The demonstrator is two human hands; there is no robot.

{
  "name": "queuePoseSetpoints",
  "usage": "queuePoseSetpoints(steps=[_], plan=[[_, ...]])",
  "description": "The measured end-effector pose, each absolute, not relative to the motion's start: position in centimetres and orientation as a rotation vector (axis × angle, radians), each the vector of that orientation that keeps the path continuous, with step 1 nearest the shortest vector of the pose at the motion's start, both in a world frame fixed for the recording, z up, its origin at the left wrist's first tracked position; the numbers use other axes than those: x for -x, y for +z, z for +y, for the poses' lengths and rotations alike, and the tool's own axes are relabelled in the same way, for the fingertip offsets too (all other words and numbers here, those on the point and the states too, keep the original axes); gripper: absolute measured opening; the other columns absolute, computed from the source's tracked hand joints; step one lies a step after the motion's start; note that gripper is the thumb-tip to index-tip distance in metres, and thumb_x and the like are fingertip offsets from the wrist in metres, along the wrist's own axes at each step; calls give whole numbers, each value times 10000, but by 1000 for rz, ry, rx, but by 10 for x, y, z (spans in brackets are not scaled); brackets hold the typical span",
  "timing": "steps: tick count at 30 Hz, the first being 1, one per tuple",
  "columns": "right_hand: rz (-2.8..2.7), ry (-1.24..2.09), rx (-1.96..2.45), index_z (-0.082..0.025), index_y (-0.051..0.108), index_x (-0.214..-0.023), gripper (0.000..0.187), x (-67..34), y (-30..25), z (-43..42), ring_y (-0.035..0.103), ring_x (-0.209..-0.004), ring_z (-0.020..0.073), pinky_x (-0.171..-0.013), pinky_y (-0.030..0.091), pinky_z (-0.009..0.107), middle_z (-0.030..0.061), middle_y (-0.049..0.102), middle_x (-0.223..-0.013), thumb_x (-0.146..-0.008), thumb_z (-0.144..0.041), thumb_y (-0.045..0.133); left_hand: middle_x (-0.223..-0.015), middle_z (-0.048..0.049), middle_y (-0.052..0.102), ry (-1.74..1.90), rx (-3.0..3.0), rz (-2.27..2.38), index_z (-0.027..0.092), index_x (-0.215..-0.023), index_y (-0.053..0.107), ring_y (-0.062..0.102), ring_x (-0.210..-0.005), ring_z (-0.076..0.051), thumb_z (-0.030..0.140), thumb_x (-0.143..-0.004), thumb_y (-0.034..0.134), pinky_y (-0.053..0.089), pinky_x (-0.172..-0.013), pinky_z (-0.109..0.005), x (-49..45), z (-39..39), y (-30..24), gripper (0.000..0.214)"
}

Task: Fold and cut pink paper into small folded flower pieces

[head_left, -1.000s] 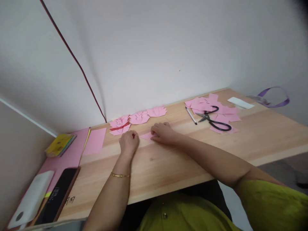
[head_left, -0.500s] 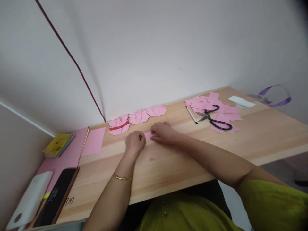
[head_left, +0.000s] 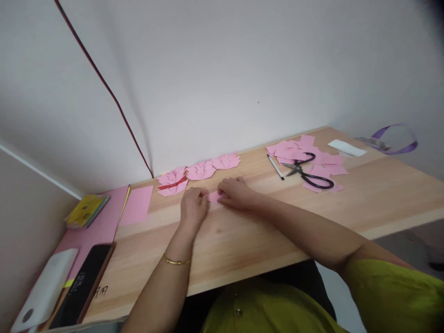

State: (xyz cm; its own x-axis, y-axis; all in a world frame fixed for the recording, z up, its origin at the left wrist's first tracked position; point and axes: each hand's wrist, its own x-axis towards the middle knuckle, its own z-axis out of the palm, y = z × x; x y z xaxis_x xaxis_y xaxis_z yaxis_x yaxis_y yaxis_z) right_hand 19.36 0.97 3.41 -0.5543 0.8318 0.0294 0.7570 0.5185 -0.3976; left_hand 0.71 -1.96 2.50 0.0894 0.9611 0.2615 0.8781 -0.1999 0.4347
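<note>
A small piece of pink paper (head_left: pixel 212 198) lies on the wooden table between my hands, partly covered by them. My left hand (head_left: pixel 194 205), with a gold bangle at the wrist, has its fingers closed at the paper's left end. Curled over the right end, my right hand (head_left: pixel 237 192) pinches the paper with thumb and fingers. Just behind my hands, several fan-folded pink paper shapes (head_left: pixel 200 170) sit along the wall, and a red strip (head_left: pixel 173 183) crosses the leftmost ones.
Black-handled scissors (head_left: pixel 305 170) rest on loose pink paper pieces (head_left: pixel 289 151), beside a white pen (head_left: pixel 275 167). At left are pink sheets (head_left: pixel 137 206), a yellow packet (head_left: pixel 86 210), a phone (head_left: pixel 81 286) and a white power bank (head_left: pixel 46 289). A white strip (head_left: pixel 347 148) lies far right.
The view has shifted slightly. My left hand's fingers have moved a little at the paper's left end, showing slightly more of it; my right hand stays nearly in place.
</note>
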Motion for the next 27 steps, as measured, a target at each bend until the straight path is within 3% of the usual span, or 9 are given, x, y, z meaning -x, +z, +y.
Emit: queuePoseSetpoints(steps=[4,10,19,23,27], plan=[[-2504,540,1346,-188,588,-876,125,-193,35,9,552,-954,205,-808,302,326,61,647,-987,-816,-275,522,-819,-46,628,569,-2277,1669,196,-758,603,555,-827,-188,196,-770,535,411,-761,-300,-22,-24,21,70],[-2521,555,1379,-189,599,-857,112,-199,32,22,570,-870,175,-738,316,286,46,664,-925,-811,-255,521,-847,-45,635,449,-2227,1730,201,-767,604,558,-851,-197,196,-756,554,407,-759,-309,-26,-23,27,51],[-2298,486,1538,-188,606,-893,160,-216,25,40,576,-819,152,-744,344,279,42,656,-951,-833,-225,462,-875,-50,601,613,-2178,1710,187,-864,626,556,-836,-180,175,-737,595,435,-778,-302,-19,-23,21,131],[-2340,556,1467,-209,626,-960,204,-212,27,36,570,-931,196,-787,350,317,54,654,-986,-852,-312,487,-1005,-79,600,622,-2128,1903,192,-984,649,535,-995,-224,317,-700,699,403,-881,-338,-11,-19,21,314],[-2468,519,1399,-226,634,-1019,333,-209,26,33,510,-1067,258,-887,326,391,82,611,-1111,-778,-454,611,-1050,-94,604,434,-2019,2079,201,-978,657,513,-1044,-264,465,-650,727,371,-903,-369,-5,-16,23,427]])
